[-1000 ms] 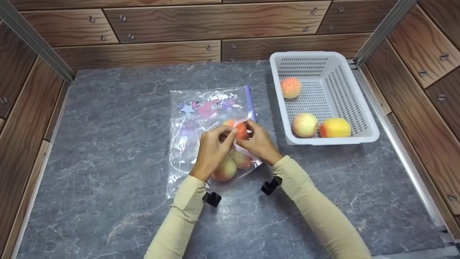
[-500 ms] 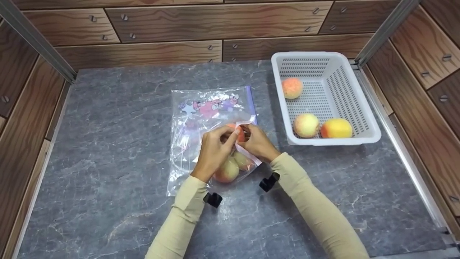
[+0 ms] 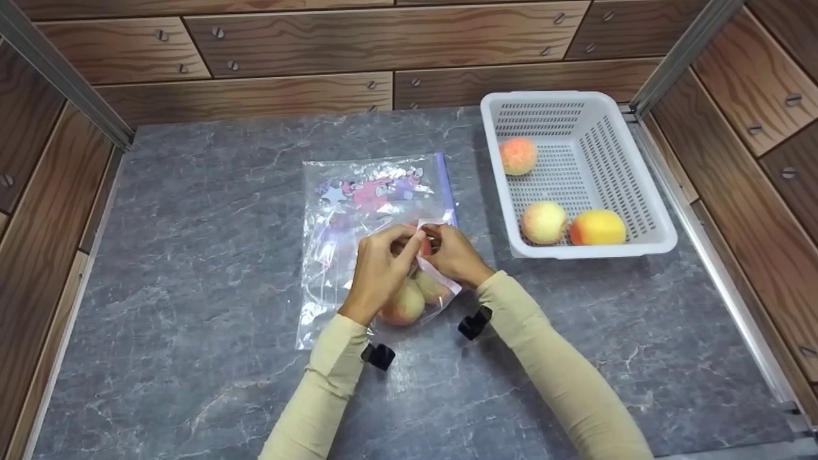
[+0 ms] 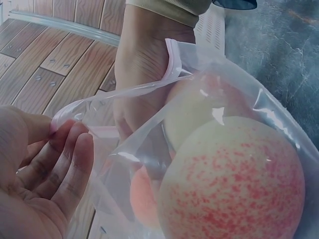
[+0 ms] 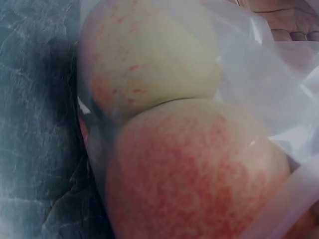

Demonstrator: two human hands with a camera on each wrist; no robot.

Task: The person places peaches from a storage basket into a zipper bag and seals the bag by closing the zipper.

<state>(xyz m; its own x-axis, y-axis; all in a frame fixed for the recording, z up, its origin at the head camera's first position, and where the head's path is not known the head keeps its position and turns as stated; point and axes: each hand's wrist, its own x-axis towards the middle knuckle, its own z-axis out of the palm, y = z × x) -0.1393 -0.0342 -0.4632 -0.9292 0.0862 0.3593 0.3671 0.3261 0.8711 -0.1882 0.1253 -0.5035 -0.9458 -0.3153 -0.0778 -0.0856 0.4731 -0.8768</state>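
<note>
A clear plastic bag with a pink rim (image 3: 442, 277) holds two pale, red-speckled peaches (image 3: 402, 304), which appear large in the left wrist view. My left hand (image 3: 382, 262) pinches the bag's rim between thumb and fingers, drawing the mouth wide. Through that mouth goes my right hand (image 3: 461, 257), its fingers around a red-orange peach (image 4: 143, 200) inside the bag. The film and the knuckles hide part of that grip. From the right wrist view, the pale peaches (image 5: 179, 174) press against each other under the film.
Under the work lies flat clear bag material (image 3: 367, 191) with a pink cartoon print and a purple strip. To the right stands a white slotted basket (image 3: 575, 252) holding an orange peach (image 3: 518, 157), a pale peach (image 3: 544, 222) and a yellow-red fruit (image 3: 598, 227). Wood-patterned walls surround the grey tabletop (image 3: 211, 255).
My right hand has shifted slightly left and down, and the red-orange peach has sunk lower behind the pink rim. The left hand keeps its pinch.
</note>
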